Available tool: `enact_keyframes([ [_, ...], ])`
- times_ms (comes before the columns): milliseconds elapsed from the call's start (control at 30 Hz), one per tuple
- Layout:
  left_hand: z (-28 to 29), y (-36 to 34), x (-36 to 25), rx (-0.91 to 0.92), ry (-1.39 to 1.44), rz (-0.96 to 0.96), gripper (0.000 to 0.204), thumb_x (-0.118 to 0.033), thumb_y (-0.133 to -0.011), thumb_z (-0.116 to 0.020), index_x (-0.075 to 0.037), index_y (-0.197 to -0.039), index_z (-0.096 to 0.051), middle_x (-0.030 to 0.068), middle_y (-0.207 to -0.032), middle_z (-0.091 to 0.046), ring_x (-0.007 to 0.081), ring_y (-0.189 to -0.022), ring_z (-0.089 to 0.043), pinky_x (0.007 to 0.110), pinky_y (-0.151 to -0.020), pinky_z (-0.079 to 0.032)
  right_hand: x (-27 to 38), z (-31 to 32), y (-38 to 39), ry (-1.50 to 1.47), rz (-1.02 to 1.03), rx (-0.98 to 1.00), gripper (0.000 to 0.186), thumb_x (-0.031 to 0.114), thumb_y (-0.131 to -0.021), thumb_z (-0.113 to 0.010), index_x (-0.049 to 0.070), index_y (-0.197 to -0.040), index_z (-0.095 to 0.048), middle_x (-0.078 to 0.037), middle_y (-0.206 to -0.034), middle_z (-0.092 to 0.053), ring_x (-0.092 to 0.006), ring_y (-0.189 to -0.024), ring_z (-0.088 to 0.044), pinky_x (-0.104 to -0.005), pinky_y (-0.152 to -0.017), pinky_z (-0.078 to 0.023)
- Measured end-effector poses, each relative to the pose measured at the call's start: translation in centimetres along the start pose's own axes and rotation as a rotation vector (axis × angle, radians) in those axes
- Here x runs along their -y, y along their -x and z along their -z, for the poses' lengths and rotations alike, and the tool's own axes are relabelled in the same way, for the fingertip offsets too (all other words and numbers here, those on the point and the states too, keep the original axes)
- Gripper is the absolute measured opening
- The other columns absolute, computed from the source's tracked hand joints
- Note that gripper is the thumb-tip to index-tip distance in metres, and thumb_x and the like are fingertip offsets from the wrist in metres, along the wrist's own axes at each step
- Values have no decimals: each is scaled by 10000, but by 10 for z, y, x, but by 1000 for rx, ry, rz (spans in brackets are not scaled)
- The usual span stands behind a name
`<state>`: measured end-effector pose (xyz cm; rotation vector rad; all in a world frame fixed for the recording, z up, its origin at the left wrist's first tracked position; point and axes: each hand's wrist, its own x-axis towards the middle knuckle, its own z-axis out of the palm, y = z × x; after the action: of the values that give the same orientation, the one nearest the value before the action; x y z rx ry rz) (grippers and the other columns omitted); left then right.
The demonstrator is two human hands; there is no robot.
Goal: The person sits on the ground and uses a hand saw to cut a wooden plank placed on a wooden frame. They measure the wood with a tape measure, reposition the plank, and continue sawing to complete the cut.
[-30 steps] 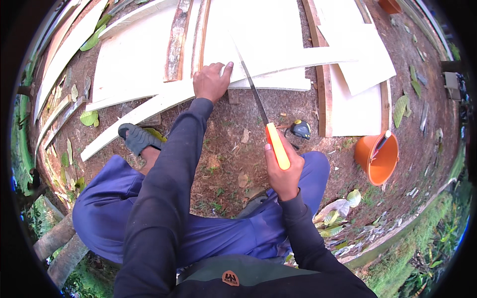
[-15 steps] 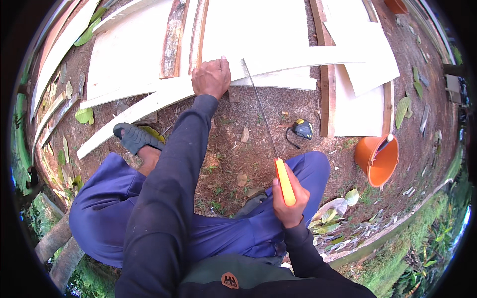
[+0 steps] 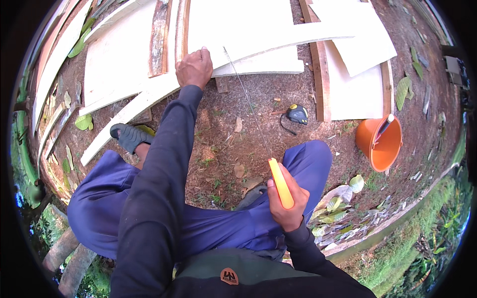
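My left hand (image 3: 195,68) is closed over a long pale wooden strip (image 3: 124,119), pressing on it where it crosses the front edge of the white boards. In my right hand (image 3: 292,203) is the yellow-orange handle of a handsaw, gripped near my right knee. The thin saw blade (image 3: 247,97) reaches away from me, its far end over the strip just right of my left hand. Glare over the white wood hides whether the teeth have cut into it.
On the soil beyond my right knee lies a black and yellow tape measure (image 3: 296,114). An orange bucket (image 3: 365,141) holding a stick-like tool stands at the right. White panels with brown battens (image 3: 320,84) lie ahead. My sandalled foot (image 3: 130,137) is beside the strip's near end.
The view has shifted, so most things sit higher and further left in it. Against the ground, the saw handle appears drawn slightly toward me. Both hands keep their grips.
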<state>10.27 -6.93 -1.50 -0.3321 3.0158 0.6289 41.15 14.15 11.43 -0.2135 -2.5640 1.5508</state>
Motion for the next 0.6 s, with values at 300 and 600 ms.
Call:
enact_keyframes([
  [300,0,4,4,-26,-25,-5,540,-401,-1073,-400,-65,-873,-772,159,-868,-741,332,-865,-697,519,-995,-476,-8,-35,-58,-42,15,-10,422,-3,-896,-731,-85,-1302,-652,-242,-1054,-766,-266,-857,-792,-341,-742,-610],
  [600,4,-4,-6,-51,-55,-58,521,-368,-1075,-391,-63,-889,-770,140,-868,-750,323,-855,-695,511,-956,-483,-10,-84,-142,-64,39,-29,400,12,-904,-738,-90,-1283,-659,-217,-1006,-776,-265,-814,-788,-340,-702,-594],
])
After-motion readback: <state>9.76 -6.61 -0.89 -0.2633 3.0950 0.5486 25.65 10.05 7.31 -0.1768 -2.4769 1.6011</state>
